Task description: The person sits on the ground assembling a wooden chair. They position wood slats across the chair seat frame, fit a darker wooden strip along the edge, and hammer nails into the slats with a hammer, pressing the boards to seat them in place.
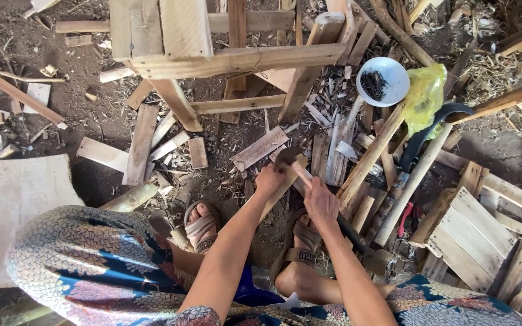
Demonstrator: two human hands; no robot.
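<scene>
Hammer (289, 162): gripped by both hands above scattered wood scraps (327, 157). Left hand (269, 180) is closed around the handle beside the head; right hand (321, 204) is closed lower on it. White bowl (383, 81), well apart, contains dark nails (374, 83).

Daylight, soft, even; brighter at right and top edges, dimmer lower left. Shadows weak, short, under wooden frame (212, 60) and between scraps. White bowl (383, 81) and pale board (13, 211) near overexposed, no hard glare. Focus sharp centre; wide-angle bending at edges. Slight motion blur on hammer (288, 162).
</scene>
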